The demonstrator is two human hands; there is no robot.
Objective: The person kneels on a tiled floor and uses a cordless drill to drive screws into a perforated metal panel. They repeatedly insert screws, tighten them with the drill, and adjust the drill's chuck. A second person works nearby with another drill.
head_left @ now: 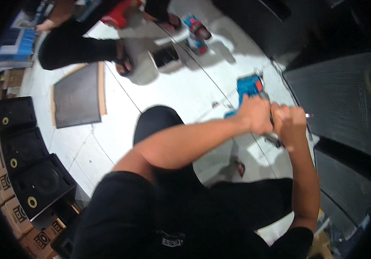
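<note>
Beside the dark mesh-fronted cabinet (345, 99), the left hand (256, 114) is wrapped round a blue power tool (249, 83); the right hand (290, 121) is curled just beside it, apparently on the same tool, though blur hides its grip. I'd judge the work under way, with nothing showing how much is left.

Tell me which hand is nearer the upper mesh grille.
Right. The right hand is left of the upper mesh grille; the left hand is farther left, beside the right hand.
</note>
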